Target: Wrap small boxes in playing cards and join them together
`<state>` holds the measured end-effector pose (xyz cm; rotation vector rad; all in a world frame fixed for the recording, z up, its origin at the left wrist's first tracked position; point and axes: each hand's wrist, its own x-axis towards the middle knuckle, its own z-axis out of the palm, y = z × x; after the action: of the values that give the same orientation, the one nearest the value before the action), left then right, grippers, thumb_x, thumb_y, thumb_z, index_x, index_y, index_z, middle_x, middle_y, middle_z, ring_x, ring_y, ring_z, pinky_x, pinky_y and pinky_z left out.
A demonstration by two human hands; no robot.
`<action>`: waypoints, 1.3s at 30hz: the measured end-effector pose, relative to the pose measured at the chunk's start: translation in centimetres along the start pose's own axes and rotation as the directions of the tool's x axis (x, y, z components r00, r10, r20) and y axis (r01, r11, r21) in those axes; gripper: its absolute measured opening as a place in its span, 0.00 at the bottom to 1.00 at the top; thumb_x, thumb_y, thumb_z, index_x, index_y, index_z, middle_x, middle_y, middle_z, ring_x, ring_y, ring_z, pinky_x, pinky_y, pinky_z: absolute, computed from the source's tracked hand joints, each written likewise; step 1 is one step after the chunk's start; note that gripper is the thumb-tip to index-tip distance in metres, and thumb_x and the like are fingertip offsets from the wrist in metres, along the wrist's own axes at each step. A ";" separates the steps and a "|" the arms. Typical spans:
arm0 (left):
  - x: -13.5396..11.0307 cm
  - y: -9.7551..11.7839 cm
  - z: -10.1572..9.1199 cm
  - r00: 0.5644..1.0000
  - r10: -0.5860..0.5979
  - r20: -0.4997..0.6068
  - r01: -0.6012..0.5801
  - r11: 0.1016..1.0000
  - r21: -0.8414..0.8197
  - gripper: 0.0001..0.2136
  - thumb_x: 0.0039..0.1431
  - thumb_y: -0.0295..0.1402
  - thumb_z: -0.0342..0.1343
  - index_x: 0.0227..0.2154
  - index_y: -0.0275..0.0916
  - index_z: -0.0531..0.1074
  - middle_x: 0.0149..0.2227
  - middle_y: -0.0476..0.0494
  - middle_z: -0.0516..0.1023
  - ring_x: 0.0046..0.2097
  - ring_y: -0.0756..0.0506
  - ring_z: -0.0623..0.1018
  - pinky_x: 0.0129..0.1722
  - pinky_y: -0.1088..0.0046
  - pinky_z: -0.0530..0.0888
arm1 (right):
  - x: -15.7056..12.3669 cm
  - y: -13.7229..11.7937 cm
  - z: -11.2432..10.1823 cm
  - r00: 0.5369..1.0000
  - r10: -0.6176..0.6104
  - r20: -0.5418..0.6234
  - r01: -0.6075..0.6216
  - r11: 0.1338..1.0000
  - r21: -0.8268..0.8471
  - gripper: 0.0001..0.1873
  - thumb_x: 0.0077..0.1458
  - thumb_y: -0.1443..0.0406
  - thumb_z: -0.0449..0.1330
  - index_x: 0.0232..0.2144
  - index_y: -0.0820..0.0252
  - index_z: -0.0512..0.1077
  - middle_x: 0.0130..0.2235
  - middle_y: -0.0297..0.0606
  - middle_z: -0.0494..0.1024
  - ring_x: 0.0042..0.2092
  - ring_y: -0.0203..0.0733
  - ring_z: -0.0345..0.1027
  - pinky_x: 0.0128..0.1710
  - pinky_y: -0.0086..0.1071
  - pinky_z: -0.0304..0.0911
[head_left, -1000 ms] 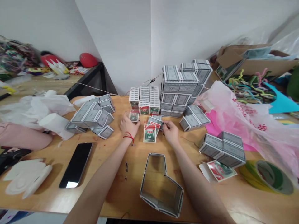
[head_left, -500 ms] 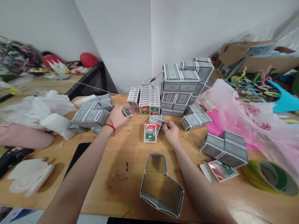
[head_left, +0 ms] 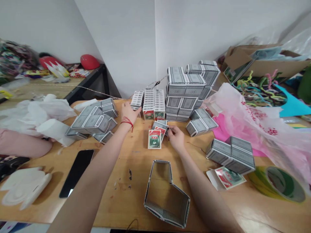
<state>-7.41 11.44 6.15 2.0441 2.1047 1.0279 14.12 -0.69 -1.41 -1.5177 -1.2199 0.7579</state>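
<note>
My left hand (head_left: 129,112) reaches out to the front of the left of three rows of small card boxes (head_left: 149,103), its fingers closed on a card box pressed against that row. A red string circles its wrist. My right hand (head_left: 176,137) rests on the wooden table (head_left: 121,168) with thumb and finger pinched on the edge of a loose pile of red-and-green card boxes (head_left: 155,137). An empty grey carton sleeve (head_left: 165,194) lies between my forearms.
Grey packs are stacked at the back (head_left: 186,89), heaped at the left (head_left: 93,120) and lying at the right (head_left: 230,155). A phone (head_left: 76,171), white paper (head_left: 36,113), a pink bag (head_left: 255,129), a tape roll (head_left: 279,184) and a flattened box (head_left: 228,178) surround them.
My left hand carried a card box from the loose pile out to the left, then forward to the front of the left row. My right hand stayed on the pile.
</note>
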 end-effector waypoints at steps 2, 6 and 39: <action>-0.5 -0.4 0.2 0.999 -0.033 0.002 0.033 0.998 -0.057 0.28 0.41 0.42 0.59 0.44 0.31 0.61 0.46 0.34 0.68 0.51 0.39 0.66 0.50 0.64 0.64 | 0.0 -0.1 0.0 1.000 0.005 0.002 -0.005 1.000 0.004 0.16 0.47 0.60 0.50 0.35 0.62 0.69 0.20 0.32 0.69 0.22 0.35 0.60 0.23 0.28 0.56; -2.1 -1.9 0.1 0.992 -0.072 0.108 0.086 0.986 -0.140 0.31 0.41 0.39 0.60 0.48 0.33 0.58 0.47 0.36 0.69 0.48 0.42 0.70 0.46 0.68 0.67 | -0.1 -0.4 0.0 1.000 0.009 0.006 -0.009 1.000 0.014 0.15 0.47 0.61 0.50 0.35 0.63 0.70 0.20 0.33 0.70 0.21 0.35 0.61 0.23 0.28 0.56; -2.6 -4.6 1.7 0.965 -0.035 0.261 0.092 0.973 -0.210 0.14 0.48 0.35 0.54 0.39 0.35 0.67 0.39 0.39 0.75 0.42 0.45 0.74 0.42 0.68 0.70 | -0.2 -0.4 -0.1 1.000 0.010 0.001 -0.010 1.000 0.011 0.15 0.47 0.62 0.50 0.35 0.62 0.69 0.19 0.31 0.68 0.21 0.35 0.60 0.23 0.28 0.56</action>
<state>-10.36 10.23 1.58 1.8760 1.8271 0.8879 14.05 -0.93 -0.97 -1.5159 -1.2080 0.7703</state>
